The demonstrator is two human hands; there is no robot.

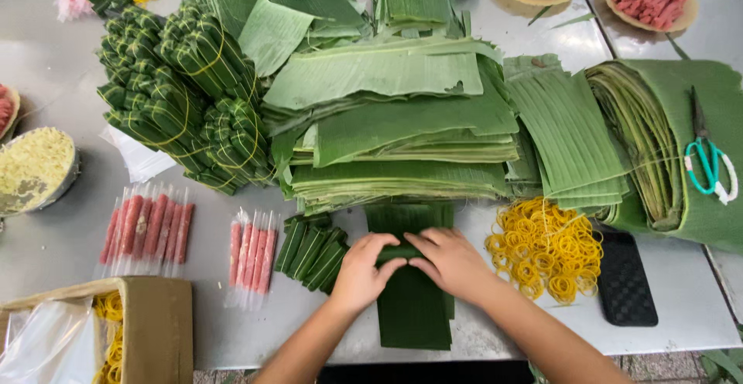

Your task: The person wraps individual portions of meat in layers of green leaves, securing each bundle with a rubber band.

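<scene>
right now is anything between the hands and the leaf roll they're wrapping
Nothing visible. Both the left hand and the right hand already rest directly on the leaf roll, which lies on the dark banana leaf strip. The finished wraps lie off to the left, apart.

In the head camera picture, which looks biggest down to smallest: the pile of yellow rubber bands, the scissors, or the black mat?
1. Rubber bands: the widest patch.
2. Black mat: clearly smaller than the pile.
3. Scissors: long but thin, so least area. They lie farther from the camera, so their rank against the mat is unsure.
</scene>
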